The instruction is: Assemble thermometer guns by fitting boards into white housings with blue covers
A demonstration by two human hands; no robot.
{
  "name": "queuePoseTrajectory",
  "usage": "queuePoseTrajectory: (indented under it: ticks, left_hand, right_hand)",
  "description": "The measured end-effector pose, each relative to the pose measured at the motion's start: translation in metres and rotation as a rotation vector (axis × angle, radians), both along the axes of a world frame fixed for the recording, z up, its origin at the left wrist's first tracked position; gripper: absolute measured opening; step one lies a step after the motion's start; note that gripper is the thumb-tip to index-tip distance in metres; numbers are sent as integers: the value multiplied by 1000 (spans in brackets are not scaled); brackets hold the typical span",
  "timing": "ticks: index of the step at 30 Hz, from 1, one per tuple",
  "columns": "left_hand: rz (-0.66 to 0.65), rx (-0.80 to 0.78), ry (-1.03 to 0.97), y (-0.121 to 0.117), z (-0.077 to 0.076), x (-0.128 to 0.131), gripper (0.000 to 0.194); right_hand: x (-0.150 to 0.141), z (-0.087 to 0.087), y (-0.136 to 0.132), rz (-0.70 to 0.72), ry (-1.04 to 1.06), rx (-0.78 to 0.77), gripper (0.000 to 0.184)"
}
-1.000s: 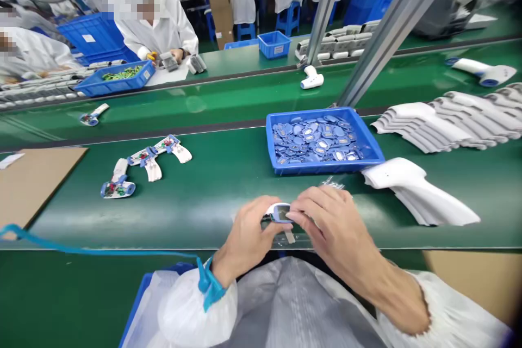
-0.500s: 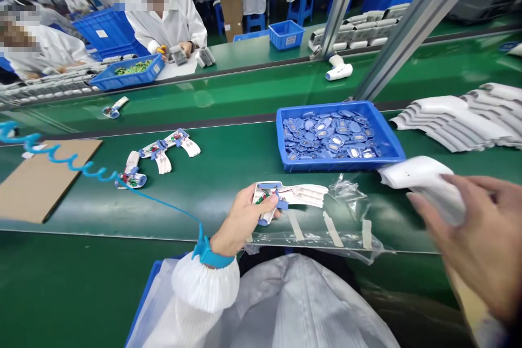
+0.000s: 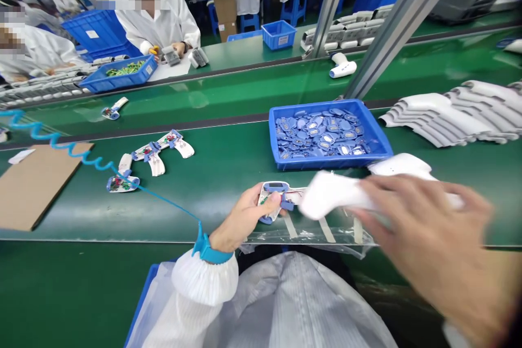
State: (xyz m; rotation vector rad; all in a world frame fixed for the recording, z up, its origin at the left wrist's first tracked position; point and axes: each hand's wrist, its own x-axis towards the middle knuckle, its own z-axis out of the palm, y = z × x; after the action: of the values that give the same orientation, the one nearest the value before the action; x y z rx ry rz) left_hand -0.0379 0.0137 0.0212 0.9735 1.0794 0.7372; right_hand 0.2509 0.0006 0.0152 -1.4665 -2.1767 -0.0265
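Left hand (image 3: 242, 220) is gripping the circuit assembly (image 3: 275, 200), fingers closed around it, thumb on top, just above a clear plastic film (image 3: 310, 236) on the green belt (image 3: 204, 212). Right hand (image 3: 428, 239), blurred, is holding a white thermometer housing (image 3: 338, 196) across its palm, fingers wrapped over it, with the housing's end beside the assembly, apparently not touching. A blue tray (image 3: 330, 163) of small blue parts is sitting just beyond, with stacked housings (image 3: 436, 122) to its right. A blue wrist strap (image 3: 207, 252) is circling the left wrist, its coiled cord (image 3: 65, 144) running off leftward.
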Motion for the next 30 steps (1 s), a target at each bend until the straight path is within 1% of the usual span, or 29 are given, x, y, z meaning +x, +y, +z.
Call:
queuePoseTrajectory:
  ticks: [1, 2, 4, 5, 7, 8, 9, 11, 13, 14, 15, 17, 18, 20, 22, 24, 25, 26, 28, 30]
  left_hand:
    - [1, 16, -10, 0, 0, 0, 48]
    - [1, 30, -17, 0, -1, 0, 51]
    - [1, 50, 9, -1, -3, -1, 57]
    - [0, 59, 46, -1, -5, -1, 58]
    - [3, 86, 148, -3, -8, -2, 51]
    - [8, 112, 204, -4, -10, -3, 46]
    - [13, 148, 251, -5, -10, -4, 42]
    - [13, 219, 307, -6, -9, -7, 38]
    - [14, 251, 370, -5, -6, -10, 38]
    - [18, 253, 405, -5, -4, -12, 39]
    - [27, 255, 441, -4, -2, -14, 40]
    - [57, 281, 490, -3, 1, -15, 41]
    - [62, 301, 492, -3, 2, -15, 39]
    - [23, 340, 503, -5, 0, -14, 30]
    - [-20, 388, 604, -8, -3, -13, 20]
    - [-22, 456, 760, -11, -5, -13, 17]
    - [-9, 489, 816, -11, -6, -14, 17]
    - [-8, 507, 831, -11, -5, -15, 18]
    - [-39, 485, 750, -9, -4, -18, 19]
    - [-62, 434, 670, -7, -3, -18, 23]
  right_hand:
    - [-23, 6, -1, 46, -61, 70, 24]
    - [-44, 10, -1, 79, -101, 104, 23]
    - [-74, 11, 1, 146, -174, 140, 22]
    - [-84, 9, 3, 170, -191, 133, 22]
    - [-92, 3, 8, 212, -190, 89, 25]
    - [-92, -1, 10, 229, -156, 40, 28]
    - [-91, -4, 13, 252, -98, -45, 31]
    - [-86, -8, 20, 294, 79, -284, 34]
    - [-87, -6, 28, 312, 307, -495, 34]
    - [-92, -3, 32, 309, 426, -542, 35]
    - [-100, -1, 36, 295, 531, -547, 35]
    - [-123, 5, 43, 233, 655, -470, 32]
    - [-138, 6, 45, 192, 659, -404, 32]
    - [-165, 6, 48, 113, 566, -251, 46]
    - [-184, 4, 49, 85, 464, -104, 53]
    - [-192, 2, 49, 99, 436, -21, 53]
    - [-192, 2, 49, 104, 454, -1, 53]
    - [-191, 3, 49, 94, 485, 9, 54]
    - [-187, 5, 51, 28, 551, 2, 55]
    - [-184, 6, 51, -23, 580, -54, 54]
